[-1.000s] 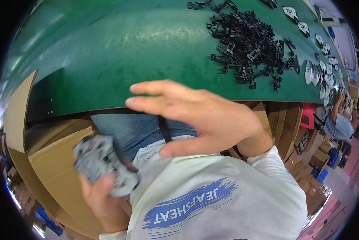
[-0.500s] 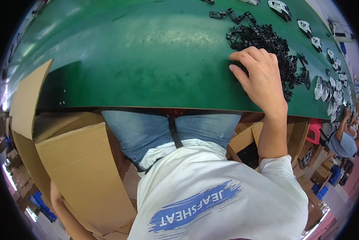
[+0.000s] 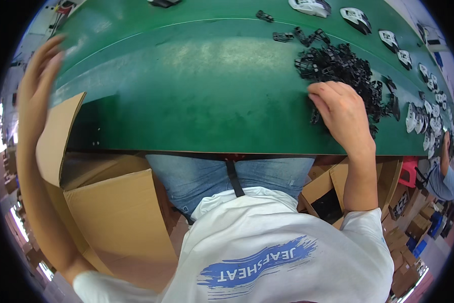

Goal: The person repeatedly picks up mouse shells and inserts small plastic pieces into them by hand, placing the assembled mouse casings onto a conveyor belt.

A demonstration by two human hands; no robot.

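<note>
The right hand (image 3: 342,108) is at the near left edge of a pile of black plastic frames (image 3: 345,63), on the green worktable (image 3: 186,101). Its fingers are bent and the thumb is brought near to them. A small black plastic piece (image 3: 314,115) shows just below these fingertips; whether they grip it, I cannot tell. The pile spreads beyond this hand and to its right, and a few loose black frames (image 3: 283,37) lie farther beyond it.

The left hand (image 3: 37,83) is raised, well apart from the right one, with the fingers loosely extended and nothing visible in it. Just below this hand stands the flap of an open cardboard box (image 3: 118,214).

To the right of the right hand is a group of white-and-black shells (image 3: 421,118). Farther right, a co-worker (image 3: 445,182) is beside a red stool (image 3: 409,171).
</note>
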